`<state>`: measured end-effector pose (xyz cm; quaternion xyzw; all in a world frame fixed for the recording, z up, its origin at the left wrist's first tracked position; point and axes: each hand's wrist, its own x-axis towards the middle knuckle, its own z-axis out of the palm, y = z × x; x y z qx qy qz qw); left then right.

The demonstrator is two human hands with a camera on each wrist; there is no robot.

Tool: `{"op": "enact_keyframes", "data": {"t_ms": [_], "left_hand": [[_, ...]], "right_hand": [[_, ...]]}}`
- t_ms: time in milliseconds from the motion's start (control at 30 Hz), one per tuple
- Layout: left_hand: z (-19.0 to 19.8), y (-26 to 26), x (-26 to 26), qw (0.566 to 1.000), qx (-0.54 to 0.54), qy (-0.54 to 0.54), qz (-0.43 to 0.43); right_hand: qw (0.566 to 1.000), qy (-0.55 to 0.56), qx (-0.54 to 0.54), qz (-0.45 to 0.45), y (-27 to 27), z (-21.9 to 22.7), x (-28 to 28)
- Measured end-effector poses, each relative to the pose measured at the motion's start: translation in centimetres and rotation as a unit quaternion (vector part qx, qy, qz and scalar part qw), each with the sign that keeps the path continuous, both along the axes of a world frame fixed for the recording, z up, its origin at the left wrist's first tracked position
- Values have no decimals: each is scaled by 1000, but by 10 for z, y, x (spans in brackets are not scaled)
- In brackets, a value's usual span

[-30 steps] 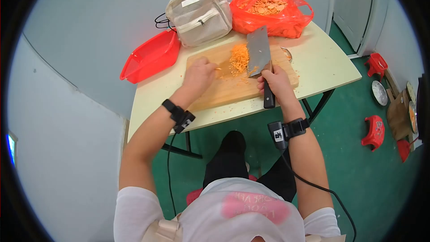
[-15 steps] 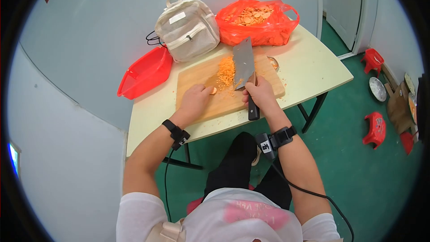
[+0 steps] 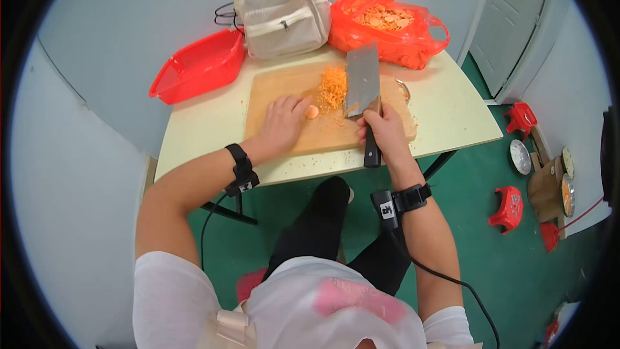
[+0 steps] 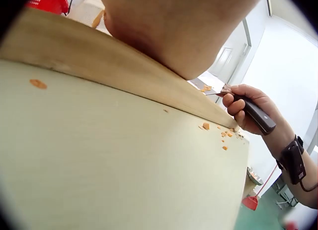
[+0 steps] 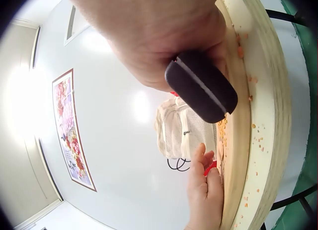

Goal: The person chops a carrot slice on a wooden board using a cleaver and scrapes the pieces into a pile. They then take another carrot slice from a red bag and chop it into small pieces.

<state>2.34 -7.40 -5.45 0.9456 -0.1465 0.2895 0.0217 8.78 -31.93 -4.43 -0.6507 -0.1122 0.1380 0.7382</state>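
A pile of finely chopped orange carrot (image 3: 333, 87) lies on the wooden cutting board (image 3: 268, 90). My right hand (image 3: 387, 132) grips the black handle of a cleaver (image 3: 363, 77), whose broad blade lies over the board beside the pile. On the board's left half rests my left hand (image 3: 283, 119), fingers stretched forward. A round carrot slice (image 3: 312, 112) sits flat right at its thumb side, left of the pile. In the right wrist view the left hand (image 5: 206, 195) shows extended fingers over the board. The left wrist view has the right hand (image 4: 248, 108) around the handle.
At the back of the table (image 3: 458, 113) stand a red plastic basket (image 3: 200, 68), a beige backpack (image 3: 284, 22) and a red bag (image 3: 391, 32) full of orange slices. A metal ring-like rim (image 3: 404, 90) shows beside the board. Carrot crumbs (image 4: 206, 126) dot the tabletop.
My left hand has come down onto the board and its fingers have straightened; the slice that was at its fingertips now lies flat beside it. The right hand keeps holding the cleaver.
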Motion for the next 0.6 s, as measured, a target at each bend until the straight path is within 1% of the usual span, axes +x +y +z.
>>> {"op": "enact_keyframes", "data": {"t_ms": [33,100,167,200,300,367,433,500,567,600], "left_hand": [[0,-1,-1,1000,-5,-3,-10],[-3,0,-2,1000,-20,-2,-18],[-8,4,2,997,-67,4,-27],[-9,5,3,997,-75,5,-26],[-11,7,2,996,-88,8,-25],[-12,3,-5,997,-71,25,-29],[-12,3,-9,996,-80,27,-35],[-10,5,-12,995,-82,34,-42],[-8,9,-11,992,-110,48,-46],[-5,10,-8,992,-107,54,-43]], "right_hand": [[1000,-17,5,-2,1,2,-1],[1000,-10,-1,-9,1,6,-4],[999,-45,0,9,2,10,-5],[999,-43,-11,11,3,13,-6],[997,-63,-33,33,5,23,-8],[996,-70,-41,37,3,23,-7],[995,-77,-40,43,3,22,-5],[998,-55,-16,34,2,16,-4],[998,-54,-1,40,-1,13,-2],[998,-52,9,42,-2,12,-1]]}}
